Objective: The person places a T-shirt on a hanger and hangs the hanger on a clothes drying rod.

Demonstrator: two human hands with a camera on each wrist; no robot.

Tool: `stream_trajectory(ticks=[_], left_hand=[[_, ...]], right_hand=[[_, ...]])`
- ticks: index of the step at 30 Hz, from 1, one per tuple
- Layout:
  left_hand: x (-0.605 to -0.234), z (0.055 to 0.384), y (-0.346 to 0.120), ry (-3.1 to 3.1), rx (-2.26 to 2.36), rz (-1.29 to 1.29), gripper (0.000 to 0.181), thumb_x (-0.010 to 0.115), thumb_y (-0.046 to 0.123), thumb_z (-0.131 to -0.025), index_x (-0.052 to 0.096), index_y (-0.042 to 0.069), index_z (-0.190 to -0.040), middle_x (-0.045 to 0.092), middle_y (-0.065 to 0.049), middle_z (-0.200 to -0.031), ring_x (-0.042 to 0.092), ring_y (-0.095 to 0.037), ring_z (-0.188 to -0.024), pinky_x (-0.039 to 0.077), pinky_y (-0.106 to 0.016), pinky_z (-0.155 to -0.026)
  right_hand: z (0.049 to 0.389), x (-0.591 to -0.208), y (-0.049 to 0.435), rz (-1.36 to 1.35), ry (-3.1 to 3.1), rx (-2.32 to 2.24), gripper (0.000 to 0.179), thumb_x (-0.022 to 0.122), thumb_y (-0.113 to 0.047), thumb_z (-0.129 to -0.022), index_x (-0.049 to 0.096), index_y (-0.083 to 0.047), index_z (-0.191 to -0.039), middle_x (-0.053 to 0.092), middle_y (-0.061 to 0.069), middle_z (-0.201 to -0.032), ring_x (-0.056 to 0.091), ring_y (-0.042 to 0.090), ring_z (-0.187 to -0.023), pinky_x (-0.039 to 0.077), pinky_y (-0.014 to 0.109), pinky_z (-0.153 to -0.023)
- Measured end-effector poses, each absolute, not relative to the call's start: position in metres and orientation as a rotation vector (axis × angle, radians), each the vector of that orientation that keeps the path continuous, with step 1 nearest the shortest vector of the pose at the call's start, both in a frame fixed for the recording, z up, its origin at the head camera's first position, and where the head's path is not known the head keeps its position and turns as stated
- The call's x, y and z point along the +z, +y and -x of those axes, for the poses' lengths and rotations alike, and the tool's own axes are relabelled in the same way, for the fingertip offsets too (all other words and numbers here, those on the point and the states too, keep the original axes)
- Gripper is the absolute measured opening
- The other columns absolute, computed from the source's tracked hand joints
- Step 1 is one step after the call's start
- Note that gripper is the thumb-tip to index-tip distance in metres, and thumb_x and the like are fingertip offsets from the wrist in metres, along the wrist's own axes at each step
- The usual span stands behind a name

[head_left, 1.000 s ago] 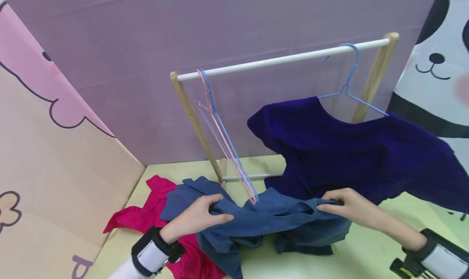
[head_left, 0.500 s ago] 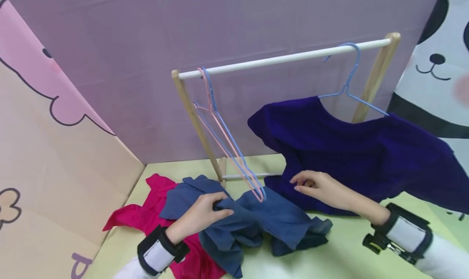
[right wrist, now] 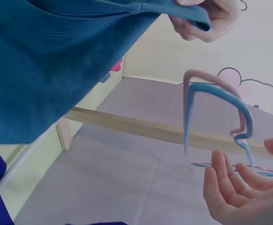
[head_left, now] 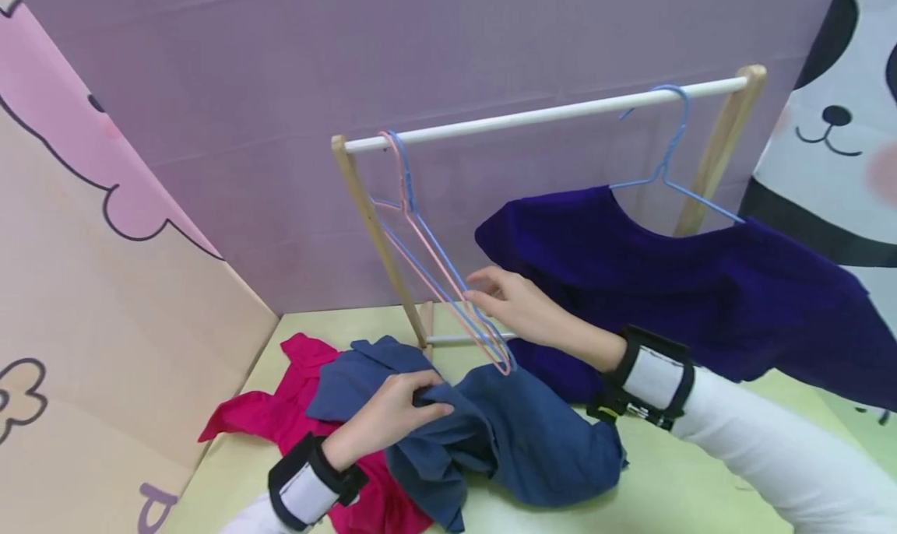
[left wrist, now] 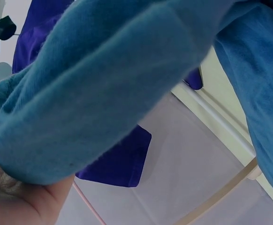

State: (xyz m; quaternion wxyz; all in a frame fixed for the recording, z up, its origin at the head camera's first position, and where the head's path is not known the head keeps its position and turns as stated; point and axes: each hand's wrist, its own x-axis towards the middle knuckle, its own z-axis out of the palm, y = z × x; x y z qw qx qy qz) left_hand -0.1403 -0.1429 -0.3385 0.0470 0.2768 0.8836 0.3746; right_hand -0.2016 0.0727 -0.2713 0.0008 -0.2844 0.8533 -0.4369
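My left hand [head_left: 395, 409] pinches the edge of a blue-grey garment [head_left: 554, 440], which droops in folds over the table to its right. In the right wrist view that grip shows at the top, with the cloth's edge between thumb and fingers. My right hand [head_left: 518, 304] is raised beside the hanging hangers, its fingers spread and slightly bent, nothing held. A pink hanger [right wrist: 209, 76] and a blue hanger [right wrist: 221, 92] hang together at the left of the rack, fingertips right by their wires.
A white rack bar [head_left: 546, 115] spans wooden posts. At its right, a dark purple T-shirt [head_left: 652, 285] hangs on a blue hanger [head_left: 662, 168]. A crimson garment [head_left: 273, 413] lies under the blue-grey one on the pale yellow table [head_left: 687, 472]. A printed side panel [head_left: 140, 324] stands left.
My right hand has let go of the blue-grey garment's right end and moved up and left to the hangers. That end has dropped. The left hand keeps its hold, and the hangers have swung slightly.
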Motion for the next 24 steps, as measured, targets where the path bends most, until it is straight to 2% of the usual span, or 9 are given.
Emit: stream_trajectory(ticks=[6,11,16,24], left_hand=[[-0.339,0.138,-0.141,2.674,1.136,-0.845,0.010,0.062,0.030,-0.081,0.059,0.023,-0.088,0.056,0.009,-0.078,0.048,-0.008,-0.063,0.042,-0.028,-0.058],[-0.340,0.136,-0.142,2.658,1.160,-0.853,0.010,0.062,0.030,-0.080,0.059,0.024,-0.088,0.056,0.010,-0.079,0.047,-0.007,-0.063,0.042,-0.028,-0.057],[-0.341,0.135,-0.142,2.647,1.164,-0.854,0.011,0.064,0.030,-0.079,0.060,0.024,-0.088,0.056,0.010,-0.079,0.048,-0.007,-0.065,0.043,-0.028,-0.060],[-0.342,0.135,-0.147,2.637,1.187,-0.840,0.013,0.063,0.032,-0.080,0.060,0.025,-0.090,0.058,0.008,-0.084,0.051,-0.008,-0.069,0.046,-0.030,-0.062]], right_hand=[[0.212,-0.277,0.061,0.795,2.730,-1.439,0.029,0.051,-0.025,-0.089,0.053,-0.005,-0.110,0.062,0.015,-0.099,0.058,0.020,-0.081,0.049,0.043,-0.074],[0.216,-0.278,0.058,0.754,2.753,-1.538,0.022,0.048,-0.017,-0.090,0.055,-0.002,-0.104,0.063,0.014,-0.091,0.058,0.021,-0.072,0.050,0.039,-0.066],[0.218,-0.272,0.059,0.742,2.788,-1.706,0.019,0.048,-0.011,-0.089,0.056,0.000,-0.102,0.060,0.012,-0.079,0.051,0.019,-0.062,0.043,0.032,-0.056],[0.223,-0.266,0.074,0.731,2.870,-1.877,0.014,0.054,-0.010,-0.085,0.060,0.001,-0.092,0.059,0.014,-0.072,0.048,0.019,-0.060,0.039,0.030,-0.054]])
